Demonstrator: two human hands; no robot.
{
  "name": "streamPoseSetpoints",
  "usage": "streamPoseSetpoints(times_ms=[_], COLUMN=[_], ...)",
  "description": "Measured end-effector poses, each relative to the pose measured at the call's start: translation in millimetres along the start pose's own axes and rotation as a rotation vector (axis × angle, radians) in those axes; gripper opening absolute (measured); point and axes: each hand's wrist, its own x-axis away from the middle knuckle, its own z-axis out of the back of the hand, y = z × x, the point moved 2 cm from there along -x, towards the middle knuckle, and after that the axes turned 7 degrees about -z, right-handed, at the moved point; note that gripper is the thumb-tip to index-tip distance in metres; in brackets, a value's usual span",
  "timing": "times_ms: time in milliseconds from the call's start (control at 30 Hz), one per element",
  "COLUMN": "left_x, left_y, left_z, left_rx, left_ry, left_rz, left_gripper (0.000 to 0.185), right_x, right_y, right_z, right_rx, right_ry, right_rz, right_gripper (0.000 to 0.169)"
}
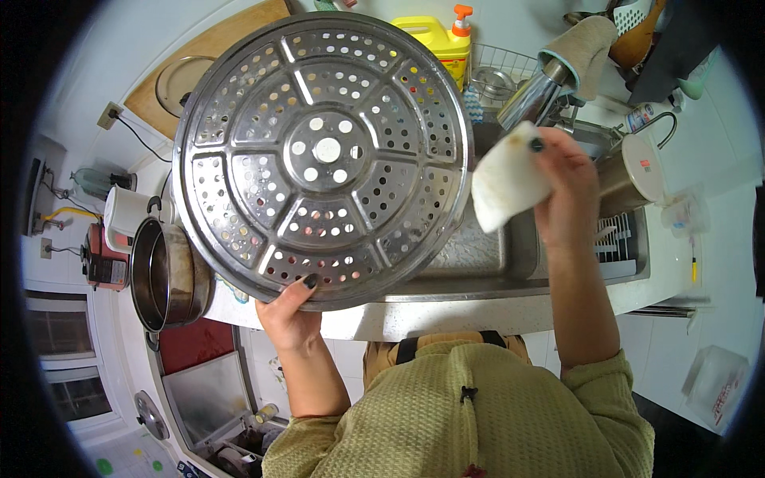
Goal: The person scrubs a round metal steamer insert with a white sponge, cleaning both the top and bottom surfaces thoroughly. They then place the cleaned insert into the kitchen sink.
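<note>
A large round stainless-steel steamer tray [327, 149], pierced with many holes, is held up over the counter and the left part of the sink. My left hand [293, 319] grips its lower rim, thumb on the face and fingers hidden behind. Just right of the tray, my right hand [565, 185] pinches a white cloth or sponge pad [511, 179] that bears brownish stains. The pad hangs by the tray's right edge; whether they touch I cannot tell. Below both lies the stainless-steel sink [466, 254], its basin partly covered by the tray.
A stacked metal pot [173, 275] stands on the counter at left, beside a white container [125, 212]. Behind the tray are a yellow pump bottle [418, 36] and a wooden board [146, 107]. A lidded steel container [627, 173] and a dish rack [615, 239] sit at right.
</note>
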Motion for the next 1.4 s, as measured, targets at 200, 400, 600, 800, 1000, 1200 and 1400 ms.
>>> streamPoseSetpoints(times_ms=[200,400,600,800,1000,1200,1400], left_x=[4,9,9,11,7,6,-6], left_y=[4,2,3,-4,-10,-19,-32], left_z=[4,6,2,9,13,26,38], left_rx=[0.028,0.034,0.050,0.093,0.144,0.315,0.271], left_ry=[0.046,-0.040,-0.008,-0.039,0.088,0.091,0.092], left_rz=[-0.005,-0.025,-0.018,0.051,0.160,0.261,0.317], left_gripper=[0.048,0.053,0.050,0.051,0.052,0.054,0.053], right_x=[12,13,7,-6,-13,-10,12], right_y=[-13,-3,2,8,2,27,48], right_z=[18,7,-13,-29,-27,-8,-12], right_rx=[-0.419,-0.475,-0.281,-0.133,0.609,0.192,-0.512], right_ry=[-0.100,-0.162,-0.186,-0.179,-0.100,0.050,-0.123], right_rz=[-0.169,-0.205,-0.159,-0.128,0.387,0.086,-0.619], right_gripper=[0.024,0.020,0.019,0.023,0.027,0.037,0.029])
